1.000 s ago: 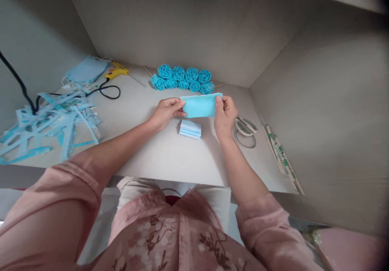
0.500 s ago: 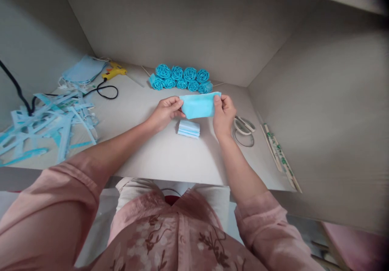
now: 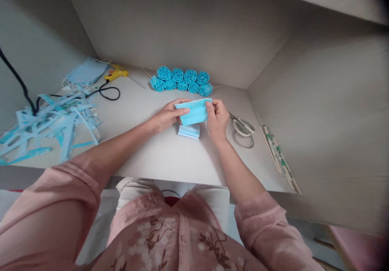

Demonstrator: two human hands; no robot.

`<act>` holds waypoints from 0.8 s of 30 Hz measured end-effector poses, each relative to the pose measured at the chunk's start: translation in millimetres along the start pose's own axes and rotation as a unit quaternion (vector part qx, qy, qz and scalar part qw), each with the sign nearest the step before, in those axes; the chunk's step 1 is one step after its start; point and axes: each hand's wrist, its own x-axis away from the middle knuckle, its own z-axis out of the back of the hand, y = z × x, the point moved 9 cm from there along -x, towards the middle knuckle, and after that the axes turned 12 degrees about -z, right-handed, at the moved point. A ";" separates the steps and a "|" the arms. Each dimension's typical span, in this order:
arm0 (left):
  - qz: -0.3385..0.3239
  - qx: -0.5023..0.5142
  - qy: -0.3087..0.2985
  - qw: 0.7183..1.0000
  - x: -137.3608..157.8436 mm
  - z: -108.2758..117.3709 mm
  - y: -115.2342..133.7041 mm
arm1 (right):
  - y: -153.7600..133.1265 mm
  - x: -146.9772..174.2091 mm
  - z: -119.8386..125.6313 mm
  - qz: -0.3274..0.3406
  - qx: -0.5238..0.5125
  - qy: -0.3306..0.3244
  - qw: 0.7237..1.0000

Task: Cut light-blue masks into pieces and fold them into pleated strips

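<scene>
Two bare hands hold one blue sheet (image 3: pixel 196 113) between them, above the middle of one pale table (image 3: pixel 170 157). The left hand (image 3: pixel 167 116) pinches the sheet's left end, its one thumb lying across the near face and its fingers mostly hidden behind. The right hand (image 3: pixel 219 119) pinches the other end near the top corner, one thumb pressed on the front and the fingers curled at the back. The sheet is tilted, its right end a little higher than its left, and a thin white edge shows along the top. Just below it on the table sits one small stack (image 3: pixel 189 132) of pale blue pieces, too thin to count. Beyond the hands, near the back wall, lie nine blue flowers (image 3: pixel 190 76) in two rows, four in the far row and five in the near one, with two thin stems (image 3: pixel 146 73) showing, one at each end. To the left are one yellow glue gun (image 3: pixel 117 73), one clear rod (image 3: pixel 136 82) at its tip and one black cord (image 3: pixel 33 108) that makes a single loop. Beside the glue gun is one pile of blue masks (image 3: pixel 86 70), their number hidden by the overlap, and nearer the person spreads one heap of blue strips (image 3: pixel 68 133), too tangled to count. Near the right hand lies one pair of scissors (image 3: pixel 237 122). Farther right, along the side wall, lie several slim sticks (image 3: pixel 277 153) with green markings, too close together to number surely.
</scene>
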 end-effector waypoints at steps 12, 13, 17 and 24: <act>-0.011 -0.118 -0.001 0.993 5.0 3.2 3.0 | -11.3 4.5 -10.5 -0.003 0.012 -0.059 0.998; -0.016 -0.119 0.005 0.993 4.8 3.6 3.6 | -8.0 2.5 -13.1 -0.019 -0.006 -0.077 0.997; -0.018 -0.120 0.017 0.992 4.9 4.1 3.5 | 1.8 -1.7 -25.7 -0.064 -0.062 -0.153 0.984; -0.025 -0.109 0.024 0.993 2.7 9.3 -0.1 | -5.2 -9.9 -32.0 -0.046 -0.019 -0.155 0.987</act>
